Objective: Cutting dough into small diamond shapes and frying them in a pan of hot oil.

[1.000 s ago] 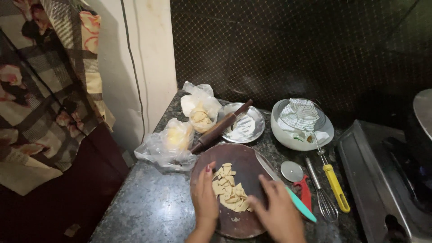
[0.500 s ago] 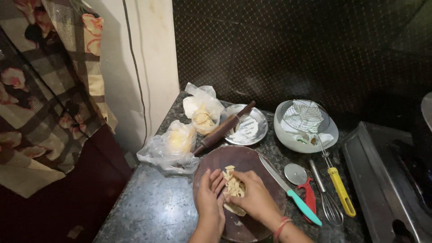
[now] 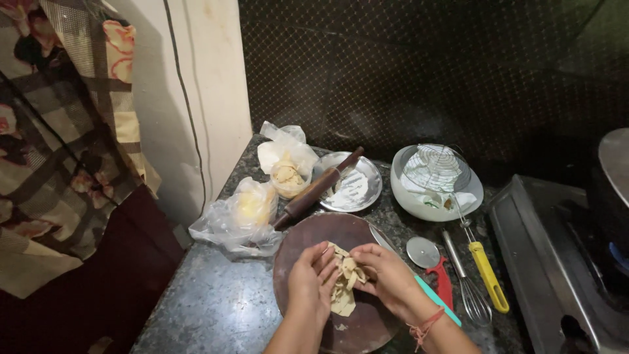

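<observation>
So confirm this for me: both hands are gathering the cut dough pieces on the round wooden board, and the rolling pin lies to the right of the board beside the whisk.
One detail is wrong. The head view shows the rolling pin at the upper left of the round wooden board, leaning toward the steel plate, not beside the whisk. The left hand and right hand do gather the dough pieces on the board.

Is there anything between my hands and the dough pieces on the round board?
Nothing visible. The left hand and right hand already touch the dough pieces from both sides, over the round board.
</observation>
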